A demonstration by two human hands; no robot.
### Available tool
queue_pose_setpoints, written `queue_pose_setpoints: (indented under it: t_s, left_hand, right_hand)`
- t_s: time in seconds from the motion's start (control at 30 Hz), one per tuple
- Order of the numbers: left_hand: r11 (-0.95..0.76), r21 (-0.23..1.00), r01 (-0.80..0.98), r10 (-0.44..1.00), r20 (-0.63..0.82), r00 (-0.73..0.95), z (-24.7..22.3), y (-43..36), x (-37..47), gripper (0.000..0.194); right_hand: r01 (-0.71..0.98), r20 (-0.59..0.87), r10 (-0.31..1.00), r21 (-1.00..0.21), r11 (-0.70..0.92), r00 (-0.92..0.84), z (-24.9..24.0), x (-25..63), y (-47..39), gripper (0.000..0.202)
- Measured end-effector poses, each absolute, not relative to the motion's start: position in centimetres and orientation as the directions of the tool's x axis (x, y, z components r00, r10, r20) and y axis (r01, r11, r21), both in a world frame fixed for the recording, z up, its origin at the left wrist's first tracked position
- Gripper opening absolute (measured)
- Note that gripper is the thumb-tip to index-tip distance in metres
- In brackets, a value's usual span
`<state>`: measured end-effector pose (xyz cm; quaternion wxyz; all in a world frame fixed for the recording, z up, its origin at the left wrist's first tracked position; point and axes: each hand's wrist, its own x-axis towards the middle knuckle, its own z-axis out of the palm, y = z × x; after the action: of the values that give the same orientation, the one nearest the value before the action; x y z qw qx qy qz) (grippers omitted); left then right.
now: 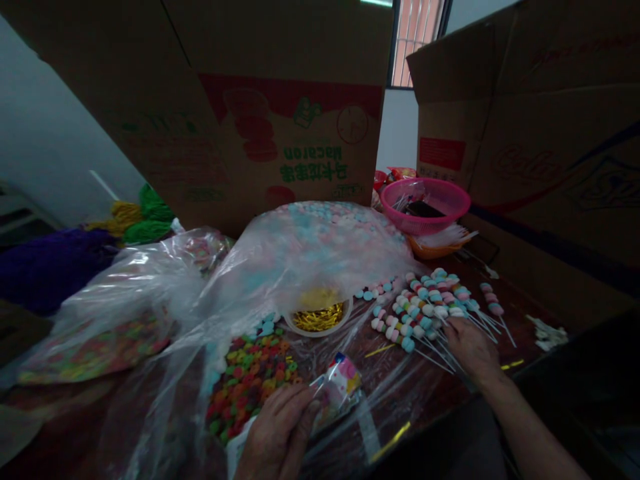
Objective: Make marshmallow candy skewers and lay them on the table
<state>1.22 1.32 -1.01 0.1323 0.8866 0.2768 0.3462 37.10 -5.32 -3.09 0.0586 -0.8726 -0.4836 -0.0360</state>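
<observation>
My left hand (283, 427) is at the bottom centre, its fingers closed on the edge of a small printed clear packet (341, 381). My right hand (470, 347) reaches to the pile of pastel candy skewers (425, 307), its fingertips closed at their white sticks; whether it grips one is hard to make out. Colourful ring-shaped pieces (250, 380) lie left of the packet. A round bowl (345, 319) of gold twist ties stands behind it. One skewer (491, 300) lies apart on the right.
Large plastic bag of pastel candies (320, 247) at the centre, another bag (115, 333) at left. Pink basket (450, 200) stands at the back right. Tall cardboard boxes (300, 133) rise behind and at right. Loose gold ties (393, 441) lie near the front edge.
</observation>
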Motion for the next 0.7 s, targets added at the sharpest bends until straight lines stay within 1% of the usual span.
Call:
queue_pose_setpoints:
  t_s: [0.1, 0.17, 0.23, 0.3, 0.4, 0.5, 0.57, 0.6, 0.63, 0.7]
  left_hand:
    - [-0.798, 0.435, 0.417, 0.601, 0.529, 0.6, -1.2, 1.3, 0.8, 0.02]
    - [-0.808, 0.425, 0.407, 0.587, 0.537, 0.605, -1.0, 1.3, 1.1, 0.019]
    - [-0.825, 0.424, 0.375, 0.564, 0.558, 0.609, -0.6, 1.3, 1.8, 0.019]
    - [-0.84, 0.415, 0.35, 0.541, 0.582, 0.608, -0.2, 1.2, 2.3, 0.019]
    - [-0.85, 0.378, 0.367, 0.527, 0.59, 0.612, 0.3, 1.0, 2.2, 0.021]
    - [-0.828, 0.378, 0.414, 0.561, 0.572, 0.598, 0.8, 0.7, 1.0, 0.022]
    - [-0.805, 0.404, 0.436, 0.594, 0.555, 0.583, 1.1, 0.5, 0.2, 0.021]
    - [-0.796, 0.416, 0.439, 0.605, 0.54, 0.585, 1.2, 0.6, 0.0, 0.021]
    - [-0.793, 0.426, 0.436, 0.609, 0.524, 0.595, 1.4, 0.6, -0.2, 0.022]
    - [-0.793, 0.437, 0.425, 0.606, 0.49, 0.627, 1.7, 0.8, -0.2, 0.024]
  right_hand:
    - [0.841, 0.15, 0.831, -0.003, -0.542, 0.536, -1.4, 36.2, -6.0, 0.023]
    - [0.826, 0.189, 0.815, 0.03, -0.563, 0.548, -0.2, 35.3, -5.7, 0.026]
    - [0.827, 0.204, 0.814, 0.036, -0.561, 0.544, 0.5, 34.6, -4.4, 0.03]
    - [0.841, 0.166, 0.831, 0.019, -0.541, 0.531, 0.7, 34.4, -2.5, 0.028]
    - [0.849, 0.086, 0.845, -0.026, -0.528, 0.528, 0.5, 35.3, -0.6, 0.024]
    - [0.859, 0.031, 0.86, -0.075, -0.507, 0.51, 0.7, 36.6, -1.5, 0.025]
    - [0.882, 0.01, 0.889, -0.128, -0.453, 0.458, 1.1, 37.1, -3.5, 0.025]
    - [0.899, 0.019, 0.913, -0.182, -0.398, 0.408, 1.5, 37.2, -4.7, 0.025]
    - [0.911, 0.049, 0.938, -0.263, -0.319, 0.342, 1.8, 37.1, -5.9, 0.025]
    - [0.884, 0.17, 0.961, -0.451, -0.121, 0.219, 2.7, 36.5, -8.2, 0.025]
